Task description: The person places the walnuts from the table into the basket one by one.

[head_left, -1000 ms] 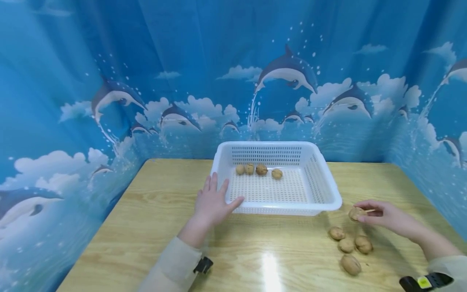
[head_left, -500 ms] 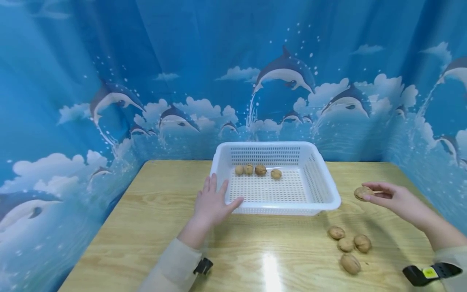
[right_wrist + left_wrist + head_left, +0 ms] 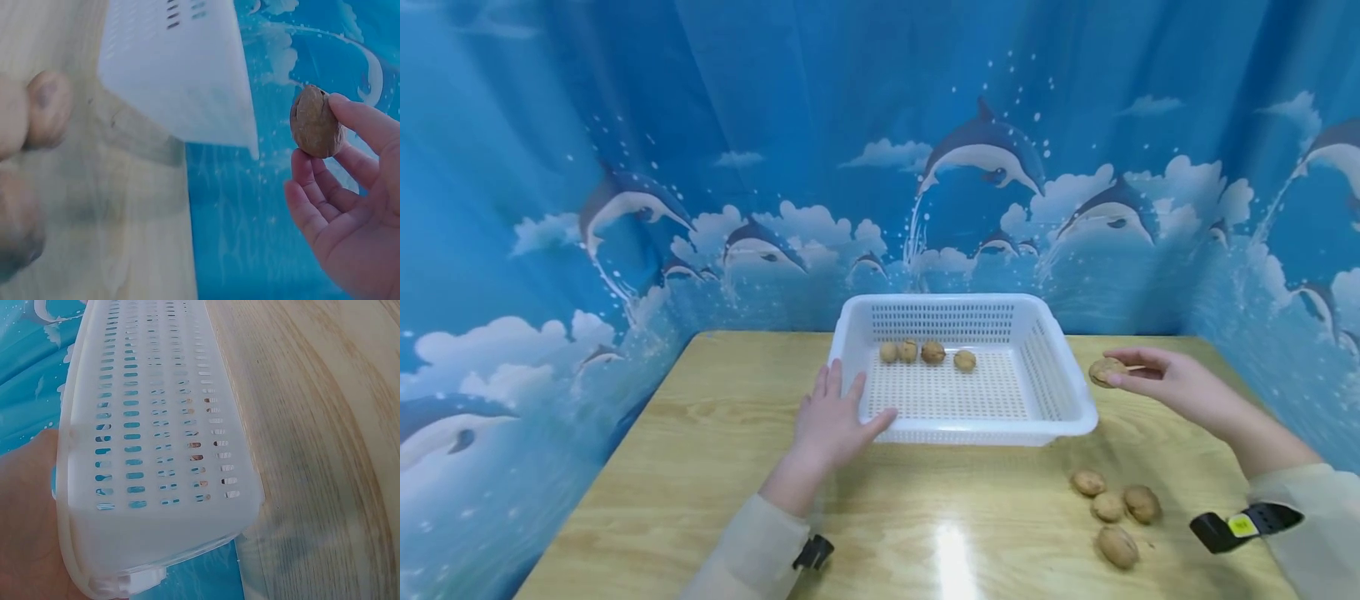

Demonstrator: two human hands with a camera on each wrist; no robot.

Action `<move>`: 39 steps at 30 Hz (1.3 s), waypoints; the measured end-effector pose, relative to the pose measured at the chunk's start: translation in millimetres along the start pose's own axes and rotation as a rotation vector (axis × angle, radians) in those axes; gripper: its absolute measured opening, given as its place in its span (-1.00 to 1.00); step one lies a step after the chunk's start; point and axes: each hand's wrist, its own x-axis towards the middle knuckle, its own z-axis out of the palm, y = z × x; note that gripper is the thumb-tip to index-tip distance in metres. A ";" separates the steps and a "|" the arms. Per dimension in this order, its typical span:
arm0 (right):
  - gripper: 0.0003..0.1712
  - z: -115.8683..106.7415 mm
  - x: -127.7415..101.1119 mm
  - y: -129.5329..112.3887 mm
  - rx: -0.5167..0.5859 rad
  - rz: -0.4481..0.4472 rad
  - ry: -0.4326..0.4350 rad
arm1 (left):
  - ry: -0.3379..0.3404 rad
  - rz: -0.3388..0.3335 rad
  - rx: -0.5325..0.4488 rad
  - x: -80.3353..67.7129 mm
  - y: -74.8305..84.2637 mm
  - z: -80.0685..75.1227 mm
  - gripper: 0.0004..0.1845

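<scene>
**A:** Your right hand point(image 3: 1172, 385) has a walnut point(image 3: 1105, 372) pinched between thumb and fingertips, lifted off the worktop point(image 3: 715, 467) just outside the right rim of the white basket point(image 3: 1078, 421). The wrist view shows the grip point(image 3: 350, 181) as light: the fingers point(image 3: 359, 119) cup the nut point(image 3: 315, 122) from one side and the palm is open beneath it.

**B:** So what do you want from that hand?

**A:** Carry the nut over the rim with clearance, so your knuckles don't knock the basket wall. Bring it low above the mesh floor before you loosen your fingers; a hard round shell is likely to bounce and roll on perforated plastic.

**B:** Where should you aim?

**A:** At the bare mesh in front of the four walnuts point(image 3: 925, 352) lying in a row near the far wall.

**B:** And the other hand?

**A:** Your left hand point(image 3: 835, 421) lies flat with straight fingers against the basket's front left corner, holding nothing. Leave it pressing there so the light basket point(image 3: 156, 425) can't slide. Four more walnuts point(image 3: 1112, 512) sit on the worktop near your right wrist; mind your sleeve over them.
</scene>
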 end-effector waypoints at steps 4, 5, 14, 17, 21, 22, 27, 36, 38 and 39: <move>-0.30 -0.8 12.3 -16.8 0.008 -0.020 -0.016 | 0.009 0.006 0.005 0.9 -0.4 1.5 -0.07; -0.30 -1.0 15.8 -20.8 0.014 -0.022 -0.021 | 0.012 0.007 0.007 1.4 -0.4 1.6 -0.06; -0.24 3.9 48.6 -44.5 0.077 -0.014 -0.094 | 0.016 -0.001 -0.015 0.9 -0.5 0.6 -0.07; -0.21 7.2 57.8 -48.1 0.098 -0.002 -0.107 | 0.017 -0.006 -0.018 -0.7 -0.5 1.3 -0.08; -0.19 10.8 66.7 -51.8 0.094 -0.002 -0.110 | 0.018 -0.005 -0.016 -1.5 -0.8 3.4 -0.07; -0.19 11.6 68.9 -52.8 0.091 -0.005 -0.110 | 0.017 -0.006 -0.015 -1.5 -0.7 3.6 -0.07; -0.15 17.1 80.6 -55.4 0.097 0.004 -0.116 | 0.022 -0.015 -0.026 -1.8 -1.4 5.0 -0.07; -0.10 19.5 104.0 -59.3 0.127 0.041 -0.123 | 0.023 -0.010 -0.045 -0.4 -0.2 6.1 -0.07; -0.09 22.7 109.7 -61.5 0.150 0.062 -0.127 | 0.027 -0.008 -0.045 -0.5 -0.6 6.9 -0.08; -0.09 24.9 112.3 -62.2 0.161 0.070 -0.130 | 0.027 -0.008 -0.044 -0.8 -0.9 7.4 -0.08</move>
